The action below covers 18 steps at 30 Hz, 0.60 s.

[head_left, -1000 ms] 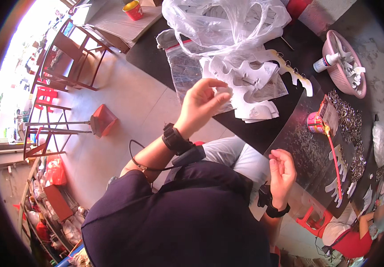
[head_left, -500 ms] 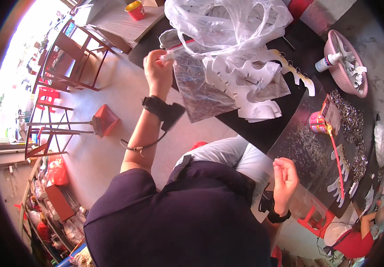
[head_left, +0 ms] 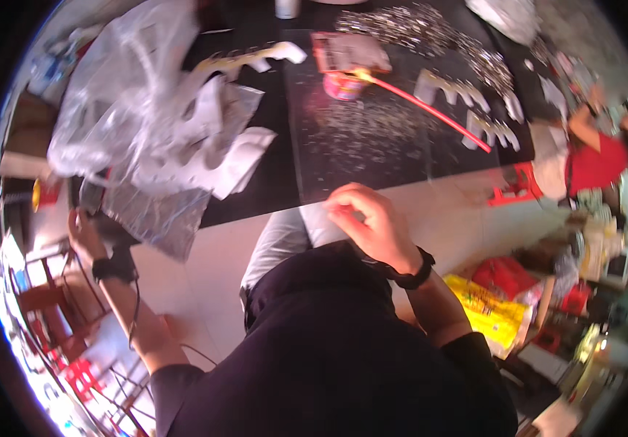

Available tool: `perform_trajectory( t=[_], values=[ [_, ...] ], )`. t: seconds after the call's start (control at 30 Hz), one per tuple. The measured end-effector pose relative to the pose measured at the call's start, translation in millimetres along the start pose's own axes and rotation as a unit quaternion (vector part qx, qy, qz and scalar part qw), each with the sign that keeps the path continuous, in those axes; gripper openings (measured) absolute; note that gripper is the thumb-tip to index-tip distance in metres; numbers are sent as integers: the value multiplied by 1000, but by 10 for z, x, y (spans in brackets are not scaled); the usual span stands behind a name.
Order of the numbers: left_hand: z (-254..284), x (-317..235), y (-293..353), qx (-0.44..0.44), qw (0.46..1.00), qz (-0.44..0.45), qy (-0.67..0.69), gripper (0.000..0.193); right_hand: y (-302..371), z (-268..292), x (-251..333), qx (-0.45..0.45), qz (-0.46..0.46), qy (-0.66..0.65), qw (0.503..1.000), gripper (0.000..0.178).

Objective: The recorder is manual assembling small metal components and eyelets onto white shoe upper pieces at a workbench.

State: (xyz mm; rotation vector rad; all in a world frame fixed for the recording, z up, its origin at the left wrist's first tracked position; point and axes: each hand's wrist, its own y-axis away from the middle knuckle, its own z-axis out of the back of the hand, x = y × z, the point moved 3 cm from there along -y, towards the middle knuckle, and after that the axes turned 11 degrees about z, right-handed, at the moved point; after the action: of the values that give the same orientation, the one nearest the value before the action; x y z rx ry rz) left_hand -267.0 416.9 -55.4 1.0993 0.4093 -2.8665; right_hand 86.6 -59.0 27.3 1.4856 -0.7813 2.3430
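Extending sideways at arm's length, the left hand (head_left: 85,236) sits near the left end of the dark table (head_left: 270,191), beside the clear plastic sleeve (head_left: 161,220) overhanging its edge; blur hides the grip. The right hand (head_left: 372,223) hovers by the near edge, fingers curled narrowly toward the thumb, fingertip contact indeterminate

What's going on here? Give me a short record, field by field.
Left hand: blurred, beside the black table; grip unclear
Right hand: curled near the front edge, nothing visibly held
Table left: translucent plastic bag, white notched pieces
Table middle: pink tub, red stick extending from it
Far side: heap of shiny metal pieces
Far right: person in red top
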Motion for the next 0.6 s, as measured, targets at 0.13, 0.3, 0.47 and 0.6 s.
perform_trajectory(
  t=[0.13,0.3,0.47,0.6],
  values=[
    [-24,-71,4,-29,998,-60,-5,35,126,282,-46,-36,-19,21,999,9],
    [89,-270,98,-124,967,-186,-120,45,328,848,-202,-130,-53,34,990,8],
    [197,-286,100,-118,940,-259,-189,45,239,1671,-119,-164,-151,69,972,10],
    [265,-395,205,-119,923,-296,-215,41,-81,2542,-402,-85,-126,353,923,19]
  ],
)
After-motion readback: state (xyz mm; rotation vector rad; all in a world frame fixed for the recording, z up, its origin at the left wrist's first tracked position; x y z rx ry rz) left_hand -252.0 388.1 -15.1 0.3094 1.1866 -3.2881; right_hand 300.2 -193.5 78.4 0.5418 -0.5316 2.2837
